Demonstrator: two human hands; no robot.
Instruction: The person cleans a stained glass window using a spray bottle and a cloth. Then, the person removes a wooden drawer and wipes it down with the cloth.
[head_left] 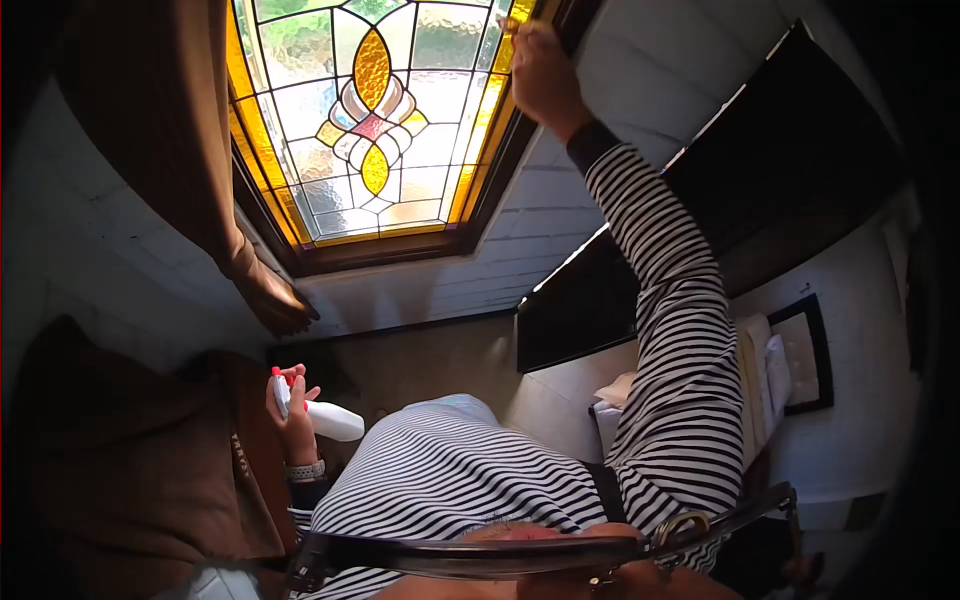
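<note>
Fingers of left hand [292, 412] round spray bottle [335, 421], right hand [545, 80] perhaps pinching small object [507, 22], lettering [240, 455] unreadable

Blk/wht striped long-slv top [440, 470], dark cuffs, silver-tone wristwatch [305, 470], dark-framed glasses [470, 556].

A home is suggested by the stained-glass window [372, 125] (leaded, amber-edged) near the right hand [545, 80] and the brown curtain [190, 150] above the left [290, 405].

Spray bottle [335, 421] in left hand [290, 412], stained-glass window [372, 125]
</note>
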